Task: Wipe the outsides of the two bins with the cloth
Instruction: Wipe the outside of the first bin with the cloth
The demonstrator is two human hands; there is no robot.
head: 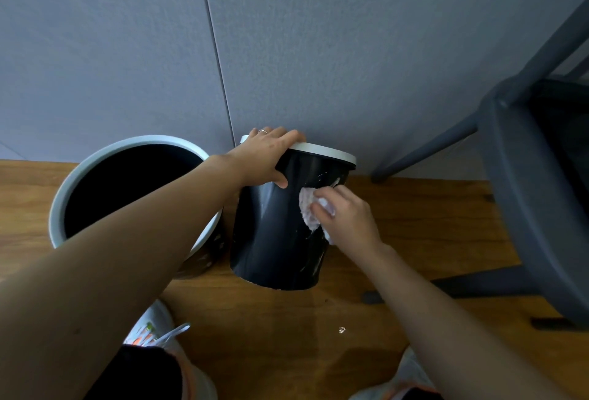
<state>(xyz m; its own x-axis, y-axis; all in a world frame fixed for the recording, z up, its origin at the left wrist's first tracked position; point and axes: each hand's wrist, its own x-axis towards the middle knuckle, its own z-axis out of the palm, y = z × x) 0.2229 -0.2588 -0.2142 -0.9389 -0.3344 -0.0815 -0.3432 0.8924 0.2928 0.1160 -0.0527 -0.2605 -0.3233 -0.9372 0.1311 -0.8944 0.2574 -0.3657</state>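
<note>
Item: two dark bins with pale rims on a wooden floor, against a grey wall. Right-hand bin, tilted with its rim toward 12 o'clock, is in work: the left hand clamps over its rim, thumb on the side wall, while the right hand holds the white cloth bunched and pressed against the wall's upper part. White smears show at 12 and 6 o'clock of the cloth, so this bin looks partly done at most; its far side is hidden. Left-hand bin, upright at 9 o'clock and just beside the first, shows pale flecks low on its wall and is judged still to do. Room: chair close at 3 o'clock, wall tight at 12 o'clock, shoes at 6 o'clock; open floor lies between.
</note>
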